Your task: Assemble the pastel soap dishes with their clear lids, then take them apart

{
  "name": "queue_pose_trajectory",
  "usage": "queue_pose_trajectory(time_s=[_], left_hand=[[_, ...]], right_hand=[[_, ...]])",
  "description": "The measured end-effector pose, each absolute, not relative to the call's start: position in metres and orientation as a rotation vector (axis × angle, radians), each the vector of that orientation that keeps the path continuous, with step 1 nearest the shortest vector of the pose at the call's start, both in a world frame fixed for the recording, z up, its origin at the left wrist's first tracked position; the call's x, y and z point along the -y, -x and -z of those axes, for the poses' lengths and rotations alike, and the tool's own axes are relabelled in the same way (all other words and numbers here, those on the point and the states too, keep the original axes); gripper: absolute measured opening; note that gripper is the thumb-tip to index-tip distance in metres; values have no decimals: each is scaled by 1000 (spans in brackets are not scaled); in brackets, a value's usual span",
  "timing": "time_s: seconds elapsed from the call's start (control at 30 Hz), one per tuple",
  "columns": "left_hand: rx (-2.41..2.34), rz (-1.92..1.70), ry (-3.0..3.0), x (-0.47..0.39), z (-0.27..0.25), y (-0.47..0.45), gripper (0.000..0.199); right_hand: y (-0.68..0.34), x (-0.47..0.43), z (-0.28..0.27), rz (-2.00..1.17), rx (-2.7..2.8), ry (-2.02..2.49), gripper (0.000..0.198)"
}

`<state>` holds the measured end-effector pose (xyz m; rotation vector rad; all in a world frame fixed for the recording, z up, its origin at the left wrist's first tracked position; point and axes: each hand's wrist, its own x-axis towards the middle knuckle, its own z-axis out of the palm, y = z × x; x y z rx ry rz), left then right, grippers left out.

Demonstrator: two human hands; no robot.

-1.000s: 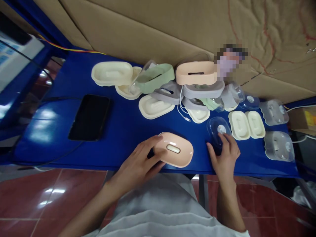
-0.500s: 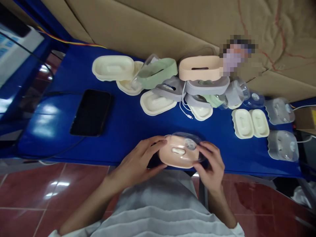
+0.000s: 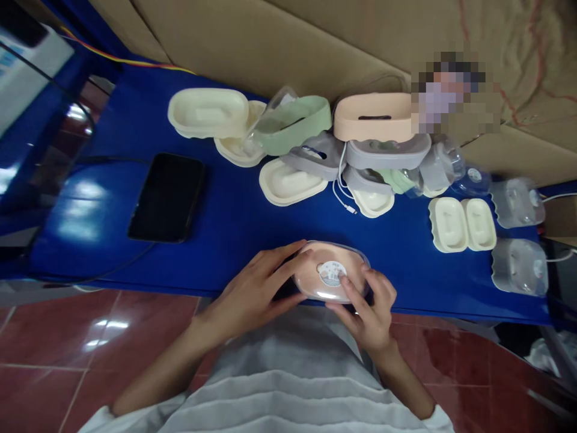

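A peach oval case (image 3: 311, 269), shaped like a soap box, sits at the table's front edge. Its clear lid (image 3: 350, 251) covers it, with a round white sticker (image 3: 332, 273) on top near the middle. My left hand (image 3: 261, 282) grips the case's left end, thumb at the front and fingers at the back. At the right end, my right hand (image 3: 367, 300) holds the clear lid, one fingertip by the sticker and the thumb at the front. Whether the lid is fully seated cannot be told.
Cream trays (image 3: 208, 113), a green shell (image 3: 295, 123), a peach shell (image 3: 374, 120) and grey shells (image 3: 390, 153) are piled along the back. A white cable (image 3: 345, 201) hangs there. Translucent cases (image 3: 518, 267) stand at right. A black phone-like device (image 3: 166, 197) lies left.
The clear lid has shifted left over the peach case, now lining up with it. My right hand has moved left with it, while my left hand stays at the left end.
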<state>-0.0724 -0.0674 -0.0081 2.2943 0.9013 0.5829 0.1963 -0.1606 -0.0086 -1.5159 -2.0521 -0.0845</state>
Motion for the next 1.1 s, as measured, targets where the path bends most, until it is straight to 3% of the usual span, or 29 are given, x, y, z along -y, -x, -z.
queue_pose_trajectory(time_s=[0.23,0.47,0.67,0.93,1.1], left_hand=[[-889,-581,-2288,67,11,74,73],[-877,-606,-2312,67,12,73,74],[-873,-630,-2324,67,12,72,73],[-879,-615,-2306,66,8,72,64],[-915,-598,-2329,68,5,72,69]], right_hand=[[-187,166,15,132,1968,1552,72],[-193,168,17,-15,2070,1459,90],[-193,170,21,6,2041,1467,87],[-217,163,10,-309,2107,1527,83],[-246,156,-2,-84,2076,1581,89]])
